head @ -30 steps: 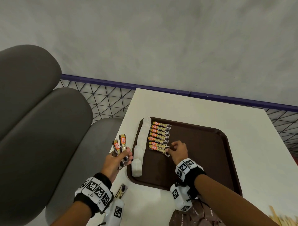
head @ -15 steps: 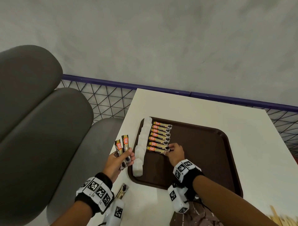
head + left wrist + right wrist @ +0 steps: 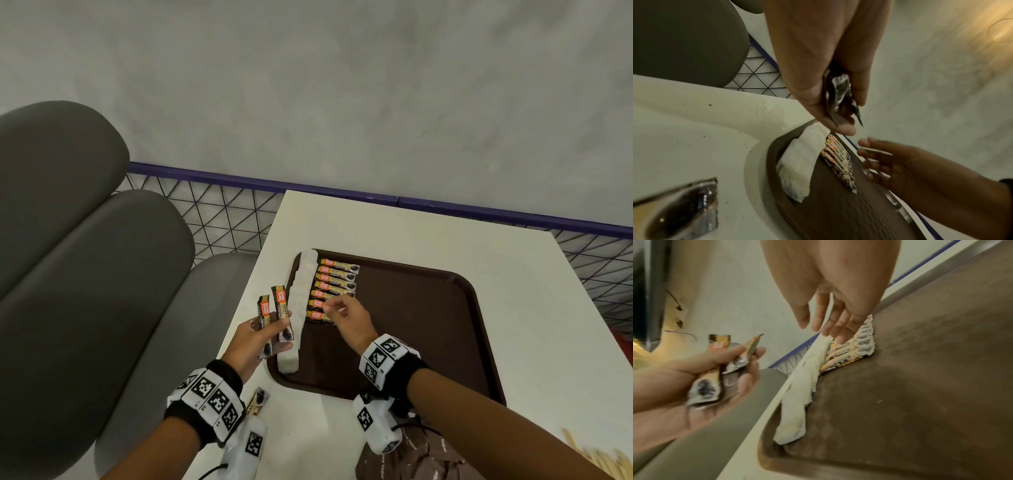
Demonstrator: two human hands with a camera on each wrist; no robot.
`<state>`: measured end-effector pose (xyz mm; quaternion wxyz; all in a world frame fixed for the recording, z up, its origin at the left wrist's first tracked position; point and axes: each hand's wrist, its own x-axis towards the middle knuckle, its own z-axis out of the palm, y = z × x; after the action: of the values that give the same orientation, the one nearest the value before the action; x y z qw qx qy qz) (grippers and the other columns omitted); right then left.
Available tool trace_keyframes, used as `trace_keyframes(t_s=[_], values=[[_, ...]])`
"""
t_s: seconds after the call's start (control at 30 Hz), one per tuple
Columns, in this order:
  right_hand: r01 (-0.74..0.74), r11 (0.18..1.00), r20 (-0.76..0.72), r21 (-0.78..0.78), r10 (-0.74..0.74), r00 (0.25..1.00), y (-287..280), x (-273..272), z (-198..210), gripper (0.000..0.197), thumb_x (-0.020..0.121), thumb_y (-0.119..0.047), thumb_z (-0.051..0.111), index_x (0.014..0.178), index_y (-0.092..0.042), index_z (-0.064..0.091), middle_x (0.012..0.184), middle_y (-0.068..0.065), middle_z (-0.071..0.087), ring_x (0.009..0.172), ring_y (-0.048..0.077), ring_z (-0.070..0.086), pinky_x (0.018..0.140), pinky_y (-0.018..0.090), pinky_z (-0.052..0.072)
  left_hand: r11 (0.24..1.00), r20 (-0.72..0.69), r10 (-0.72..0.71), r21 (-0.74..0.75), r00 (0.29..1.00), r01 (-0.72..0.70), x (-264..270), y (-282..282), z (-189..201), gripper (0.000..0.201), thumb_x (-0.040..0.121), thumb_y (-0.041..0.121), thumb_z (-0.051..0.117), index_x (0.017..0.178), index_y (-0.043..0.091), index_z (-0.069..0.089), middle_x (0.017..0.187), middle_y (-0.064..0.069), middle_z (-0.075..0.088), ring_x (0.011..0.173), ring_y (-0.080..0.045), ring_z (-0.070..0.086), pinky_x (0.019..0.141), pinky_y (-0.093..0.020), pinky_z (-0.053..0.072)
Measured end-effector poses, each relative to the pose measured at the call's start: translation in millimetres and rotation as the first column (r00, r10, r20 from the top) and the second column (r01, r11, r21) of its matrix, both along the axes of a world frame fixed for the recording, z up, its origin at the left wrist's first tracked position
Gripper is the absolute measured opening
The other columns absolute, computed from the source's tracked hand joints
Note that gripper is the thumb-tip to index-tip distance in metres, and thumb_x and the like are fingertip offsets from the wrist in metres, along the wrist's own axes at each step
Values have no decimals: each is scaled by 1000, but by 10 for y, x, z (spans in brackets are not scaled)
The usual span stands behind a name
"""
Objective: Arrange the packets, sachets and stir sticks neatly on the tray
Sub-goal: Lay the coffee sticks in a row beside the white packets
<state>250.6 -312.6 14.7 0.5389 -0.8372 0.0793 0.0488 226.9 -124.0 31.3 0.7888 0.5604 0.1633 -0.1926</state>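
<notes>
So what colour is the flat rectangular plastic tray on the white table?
Dark brown: the flat rectangular plastic tray shows best in the head view.

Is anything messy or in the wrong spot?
Yes. One coffee sachet lies alone on the white table, off the brown tray, near the left wrist. The white packets overlap in a slightly wavy line. The sachet row looks tidy.

Head view: high, looking down on the brown tray [image 3: 428,342] at lower centre. 2 wrist views: close, low, both sharing the tray's left edge.
</notes>
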Motion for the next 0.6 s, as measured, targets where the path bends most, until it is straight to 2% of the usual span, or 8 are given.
trace_keyframes(t_s=[0.1, 0.17, 0.27, 0.4, 0.5, 0.6], values=[[-158, 978, -25, 138, 163, 986, 165, -57, 121, 3, 91, -20, 56, 91, -19, 58, 86, -14, 55, 78, 0, 50, 67, 13, 38, 999, 24, -4, 35, 1000, 3, -16, -53, 16, 26, 86, 5, 62, 111, -2, 62, 95, -17, 65, 80, -22, 65, 73, -32, 60], [-215, 961, -47, 175, 226, 973, 245, -103, 134, 5, 90, -23, 56, 86, -23, 54, 84, -13, 54, 76, 1, 50, 64, 14, 39, 999, 43, 14, 49, 999, -16, -21, -73, 16, 29, 85, 6, 63, 112, -5, 60, 95, -19, 66, 77, -21, 66, 72, -30, 59], [-228, 937, -119, 266, 267, 956, 297, -174, 102, 12, 87, -25, 61, 90, -18, 52, 83, -4, 56, 71, 7, 53, 58, 17, 44, 998, 47, 62, 28, 997, -64, -34, -91, 35, 25, 85, 5, 63, 109, -1, 62, 104, -21, 68, 86, -26, 67, 71, -28, 59], [-181, 898, -123, 400, 249, 961, 293, -221, 109, 13, 86, -8, 62, 81, -14, 52, 73, 5, 59, 55, 5, 57, 53, 15, 48, 998, 38, 57, -5, 998, -56, -58, -110, 57, 28, 84, 7, 64, 111, -1, 61, 105, -23, 67, 89, -28, 66, 73, -30, 59], [-158, 886, -119, 436, 231, 966, 196, -200, 182, 14, 84, -1, 61, 80, -10, 52, 70, 6, 60, 51, 4, 59, 52, 15, 49, 995, 49, 101, 0, 994, -101, -42, -108, 72, 26, 84, 9, 65, 108, -1, 62, 99, -19, 68, 89, -25, 65, 76, -34, 58], [-190, 884, -134, 427, 269, 954, 43, -188, 227, 13, 83, 2, 61, 80, -8, 55, 68, 7, 62, 49, 4, 59, 49, 15, 48, 981, 51, 193, -36, 980, -191, -21, -85, 96, 16, 85, 9, 64, 100, 4, 64, 87, -11, 68, 79, -20, 65, 70, -31, 58]])
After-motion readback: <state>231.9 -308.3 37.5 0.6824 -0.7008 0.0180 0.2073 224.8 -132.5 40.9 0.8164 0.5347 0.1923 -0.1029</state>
